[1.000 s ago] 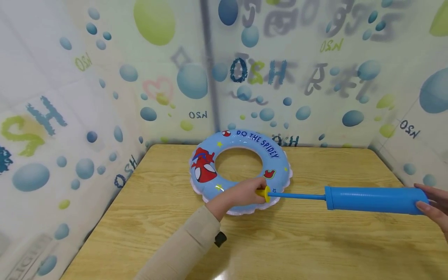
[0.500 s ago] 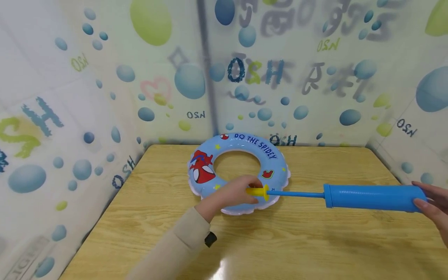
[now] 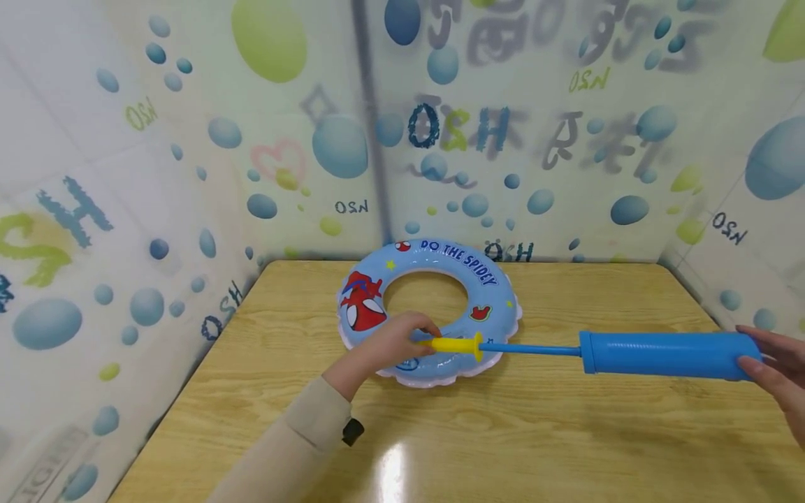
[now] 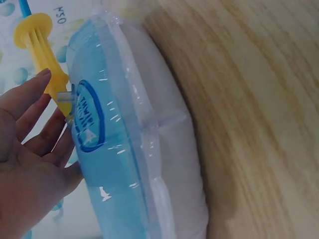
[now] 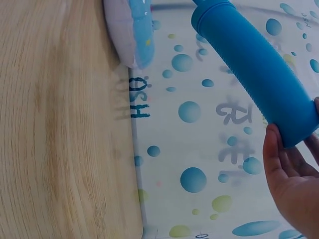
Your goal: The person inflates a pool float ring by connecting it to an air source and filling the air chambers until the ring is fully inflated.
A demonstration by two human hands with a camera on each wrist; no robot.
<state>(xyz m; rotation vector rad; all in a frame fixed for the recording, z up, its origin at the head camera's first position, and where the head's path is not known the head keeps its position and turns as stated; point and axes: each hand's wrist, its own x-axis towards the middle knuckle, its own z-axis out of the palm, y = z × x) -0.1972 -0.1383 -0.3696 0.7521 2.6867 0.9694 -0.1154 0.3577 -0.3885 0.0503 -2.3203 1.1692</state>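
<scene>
A blue hand pump (image 3: 669, 354) lies level above the table, its thin rod drawn out to a yellow nozzle (image 3: 455, 345) at the left. My right hand (image 3: 780, 381) grips the barrel's far end between thumb and fingers; this hand is partly cut off by the edge of the head view. My left hand (image 3: 390, 342) is at the nozzle's narrow tip, fingers loosely spread. In the left wrist view its thumb (image 4: 37, 82) lies along the nozzle with the other fingers behind. A light-blue inflated swim ring (image 3: 497, 307) lies behind, its clear valve (image 4: 65, 96) beside the nozzle.
The wooden tabletop (image 3: 534, 433) runs back to a printed curtain (image 3: 541, 105) with bubbles and "H2O" lettering. More of this covering rises along the left and right sides. The swim ring sits near the table's back edge.
My left hand has loosened and slid left along the yellow nozzle to its tip, uncovering most of it. The pump and my right hand stay nearly in place.
</scene>
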